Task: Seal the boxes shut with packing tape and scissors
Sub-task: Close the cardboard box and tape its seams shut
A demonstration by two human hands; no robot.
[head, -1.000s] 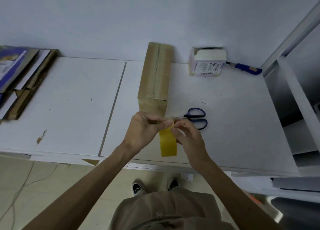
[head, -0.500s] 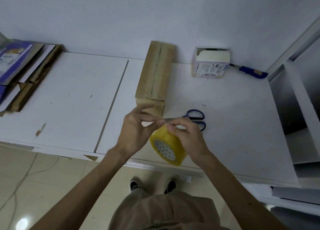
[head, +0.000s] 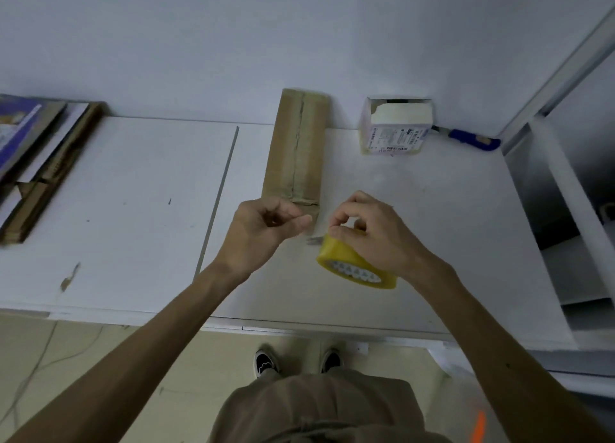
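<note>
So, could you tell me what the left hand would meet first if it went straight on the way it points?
Probably the right hand, gripping the yellow tape roll just across a small gap; depth is unclear, so it might pass above.

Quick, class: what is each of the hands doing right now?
Left hand: fingertips pinched; whether it holds anything cannot be told.
Right hand: holding the tape roll.

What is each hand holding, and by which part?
Right hand grips the yellow tape roll by its outer rim. Left hand: fingers pinched; whether on the tape's end cannot be told.
</note>
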